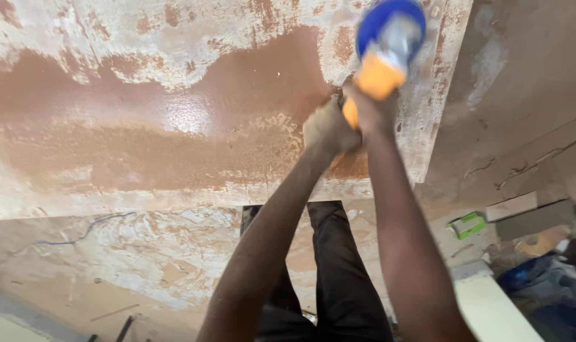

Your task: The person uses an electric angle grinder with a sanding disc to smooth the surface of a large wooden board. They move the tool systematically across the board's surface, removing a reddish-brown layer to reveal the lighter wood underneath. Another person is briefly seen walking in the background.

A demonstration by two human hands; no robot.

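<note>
Both hands, left hand (326,130) and right hand (371,111), clasp the blue-orange sander (384,47) near the board's (142,139) far right edge, mid-sanding; next needs steady pressure.

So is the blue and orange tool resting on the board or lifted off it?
Cannot tell: the tool is motion-blurred over the board, gripped by both the left hand and right hand.

Green box (467,225) — floor (right side).
</note>
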